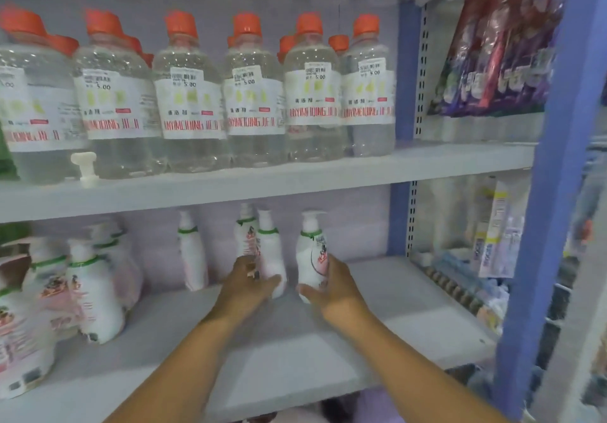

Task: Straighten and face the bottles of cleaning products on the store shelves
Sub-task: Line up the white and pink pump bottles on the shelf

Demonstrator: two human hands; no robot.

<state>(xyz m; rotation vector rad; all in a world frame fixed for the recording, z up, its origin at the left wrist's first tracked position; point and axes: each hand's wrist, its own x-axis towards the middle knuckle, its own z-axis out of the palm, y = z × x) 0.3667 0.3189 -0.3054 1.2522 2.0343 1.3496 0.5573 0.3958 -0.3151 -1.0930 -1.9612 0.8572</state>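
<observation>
On the lower shelf (295, 340), my left hand (249, 283) grips a white pump bottle with a green collar (270, 252), and a second such bottle (246, 235) stands right behind it. My right hand (331, 286) wraps around another white pump bottle (312, 252) just to the right, its red label partly facing me. A lone white bottle (192, 255) stands further left near the back wall. Several more white pump bottles (92, 291) crowd the left end of this shelf.
The upper shelf (295, 176) carries a row of clear bottles with orange caps (190, 94) and 5.00 price stickers. A loose white pump head (86, 166) stands at its front edge. A blue upright (551, 193) separates the neighbouring bay with bagged goods (499, 55).
</observation>
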